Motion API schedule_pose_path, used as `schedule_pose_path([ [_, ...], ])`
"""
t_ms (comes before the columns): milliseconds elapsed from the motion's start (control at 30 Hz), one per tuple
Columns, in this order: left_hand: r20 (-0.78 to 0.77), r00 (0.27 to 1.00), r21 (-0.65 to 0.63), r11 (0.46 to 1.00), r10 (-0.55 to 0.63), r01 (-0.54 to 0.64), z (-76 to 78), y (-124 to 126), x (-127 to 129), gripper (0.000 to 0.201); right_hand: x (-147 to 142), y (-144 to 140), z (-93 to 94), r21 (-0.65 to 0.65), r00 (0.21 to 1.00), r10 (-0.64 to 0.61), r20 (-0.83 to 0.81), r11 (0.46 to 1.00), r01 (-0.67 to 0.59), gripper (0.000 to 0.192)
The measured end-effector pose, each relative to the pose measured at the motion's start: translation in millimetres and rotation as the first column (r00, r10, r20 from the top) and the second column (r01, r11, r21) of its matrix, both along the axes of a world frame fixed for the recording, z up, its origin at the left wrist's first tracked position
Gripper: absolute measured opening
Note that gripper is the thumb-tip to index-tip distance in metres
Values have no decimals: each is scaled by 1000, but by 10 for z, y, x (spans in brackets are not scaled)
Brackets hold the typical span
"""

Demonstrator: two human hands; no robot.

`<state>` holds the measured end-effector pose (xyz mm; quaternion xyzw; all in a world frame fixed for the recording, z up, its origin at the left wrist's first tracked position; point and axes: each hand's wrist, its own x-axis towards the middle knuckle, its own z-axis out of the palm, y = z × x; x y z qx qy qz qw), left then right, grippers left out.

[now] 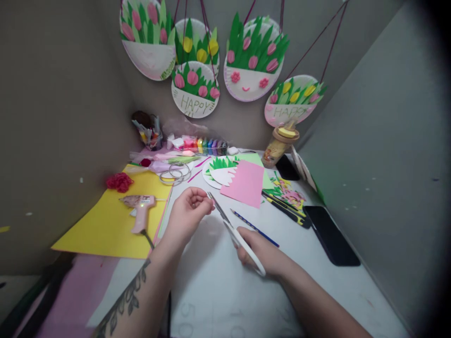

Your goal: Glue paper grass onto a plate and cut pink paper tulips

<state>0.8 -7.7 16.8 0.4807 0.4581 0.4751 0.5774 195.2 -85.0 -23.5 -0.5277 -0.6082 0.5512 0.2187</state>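
Note:
White-handled scissors (243, 241) are gripped in my right hand (259, 249), with the blades pointing up and left. Their tips reach the fingertips of my left hand (193, 211), which are pinched together. A small pink bit seems to show at that pinch, but it is too small to name. Just beyond the hands lies a pink paper sheet (246, 183) with one scalloped edge. It overlaps a white paper plate (208, 176) bearing green paper grass (222, 163). A dark blue pencil (255, 228) rests right of the scissors.
On the left, a pink glue gun (141, 213) lies on yellow paper (102, 220). Black-and-yellow cutters (287, 211), paper scraps (291, 191) and a phone (331, 234) lie to the right. A cup (280, 145) stands at the back. Decorated plates (253, 82) hang on the wall.

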Motion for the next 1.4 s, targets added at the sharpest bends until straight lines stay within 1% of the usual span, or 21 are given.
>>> schedule_pose_path([
  [167,-31,999,11,1000,-26,26,5,-1,-6,22,8,-1,-19,23,1000,7,1,1000,-7,8],
  [367,-47,999,17,1000,-3,4,13,-5,-20,23,12,-1,7,21,1000,18,-1,1000,-18,8],
  [500,-30,1000,16,1000,6,-6,13,-7,-24,26,12,-2,6,5,1000,8,-14,1000,-8,8],
  [667,9,1000,-24,1000,-2,2,19,-7,-13,33,11,3,-18,8,1000,-14,-17,1000,15,8],
  [800,21,1000,-23,1000,-18,18,11,-8,-17,30,3,6,-6,7,1000,-10,-7,1000,10,9],
  [1000,-20,998,-8,998,-61,61,2,-10,-42,28,6,6,-1,3,1000,-2,14,1000,2,10],
  [1200,-11,999,-14,999,-42,42,14,-11,-50,28,24,5,-17,-7,1000,0,-23,1000,-1,10],
  [1400,-1,999,-13,999,-39,39,35,-9,-47,27,37,3,-39,-6,1000,2,-13,1000,-3,11],
])
